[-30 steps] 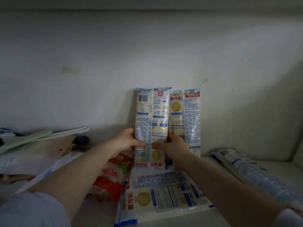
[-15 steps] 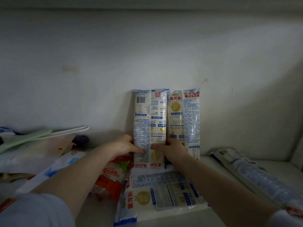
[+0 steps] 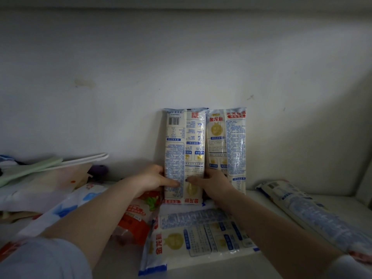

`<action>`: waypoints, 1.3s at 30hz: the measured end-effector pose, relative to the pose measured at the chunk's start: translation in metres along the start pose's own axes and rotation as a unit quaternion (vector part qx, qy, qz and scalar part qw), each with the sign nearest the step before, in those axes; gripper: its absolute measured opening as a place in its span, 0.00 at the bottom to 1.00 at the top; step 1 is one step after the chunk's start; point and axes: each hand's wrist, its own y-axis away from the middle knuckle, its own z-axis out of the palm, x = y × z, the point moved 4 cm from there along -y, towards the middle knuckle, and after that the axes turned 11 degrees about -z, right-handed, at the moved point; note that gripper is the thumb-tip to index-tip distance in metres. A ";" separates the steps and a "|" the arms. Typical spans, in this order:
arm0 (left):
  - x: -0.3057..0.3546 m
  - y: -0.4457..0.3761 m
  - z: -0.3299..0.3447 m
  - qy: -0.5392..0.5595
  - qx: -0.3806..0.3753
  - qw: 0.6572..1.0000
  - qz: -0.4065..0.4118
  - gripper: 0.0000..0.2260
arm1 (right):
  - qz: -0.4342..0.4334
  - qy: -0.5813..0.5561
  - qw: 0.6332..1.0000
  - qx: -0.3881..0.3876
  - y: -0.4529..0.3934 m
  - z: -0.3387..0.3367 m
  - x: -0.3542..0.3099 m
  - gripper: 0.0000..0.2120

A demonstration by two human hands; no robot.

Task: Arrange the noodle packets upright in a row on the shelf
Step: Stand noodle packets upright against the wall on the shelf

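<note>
Two white-and-blue noodle packets stand upright side by side against the white back wall (image 3: 181, 57) of the shelf (image 3: 261, 200). The left packet (image 3: 184, 146), printed side showing a barcode near its top, is gripped low down by both hands: the left hand (image 3: 151, 181) curls round its left edge with the thumb laid across the front, and the right hand (image 3: 213, 182) curls round its right edge, its thumb likewise pressed on the front, the two thumb tips nearly meeting. The lower end of this packet sits at the shelf surface, touching the far edge of a flat packet below it. The right packet (image 3: 228, 146) stands just beside the held one, their long edges touching, and leans on the wall; the right hand hides part of its lower end. A third noodle packet (image 3: 199, 236) lies flat on the shelf in front of the standing pair, between the two forearms. A fourth packet (image 3: 314, 216) lies flat at the right, running diagonally toward the viewer. A red-and-orange bag (image 3: 136, 220) lies under the left forearm. At the far left sits a heap of bags and papers (image 3: 40, 184), with a pale green strip and a white strip on top and a small purple object (image 3: 98, 170) behind.
</note>
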 end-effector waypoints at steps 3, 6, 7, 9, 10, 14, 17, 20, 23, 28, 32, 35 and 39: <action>0.000 0.000 -0.001 -0.003 0.006 1.000 -0.004 0.19 | 0.004 0.003 1.000 0.001 0.001 0.000 0.000 0.11; 0.003 0.002 -0.003 -0.007 0.026 1.000 -0.011 0.21 | 0.020 0.007 1.000 -0.002 0.003 -0.002 -0.002 0.15; 0.006 0.006 -0.004 -0.016 0.041 0.999 -0.009 0.20 | 0.025 0.009 1.000 -0.012 0.005 -0.005 -0.004 0.15; 0.015 0.018 -0.009 -0.053 0.103 0.993 0.010 0.17 | 0.022 0.016 0.999 -0.035 0.012 -0.016 -0.011 0.16; 0.021 0.026 -0.013 -0.072 0.151 0.986 0.027 0.17 | 0.016 0.028 0.999 -0.043 0.016 -0.025 -0.015 0.16; 0.047 0.072 -0.018 -0.077 0.335 0.929 0.135 0.16 | -0.014 0.085 0.996 -0.033 0.034 -0.064 -0.040 0.11; 0.075 0.096 0.010 -0.076 0.286 0.934 0.200 0.14 | -0.028 0.166 0.986 0.019 0.039 -0.092 -0.057 0.13; 0.095 0.097 0.048 -0.145 0.220 0.947 0.186 0.16 | -0.010 0.323 0.946 0.018 0.039 -0.109 -0.068 0.21; 0.105 0.084 0.073 -0.245 0.198 0.937 0.150 0.21 | 0.008 0.463 0.886 -0.021 0.041 -0.115 -0.077 0.25; 0.103 0.059 0.092 -0.285 0.178 0.938 0.086 0.19 | 0.021 0.511 0.858 -0.055 0.039 -0.117 -0.071 0.29; 0.089 0.032 0.099 -0.254 0.119 0.959 0.046 0.21 | 0.031 0.481 0.874 -0.061 0.031 -0.114 -0.058 0.30; 0.080 0.019 0.109 -0.214 0.054 0.975 0.009 0.24 | 0.043 0.425 0.902 -0.070 0.021 -0.109 -0.046 0.23; 0.078 0.014 0.117 -0.192 0.036 0.981 -0.007 0.27 | 0.046 0.347 0.934 -0.074 0.009 -0.104 -0.032 0.22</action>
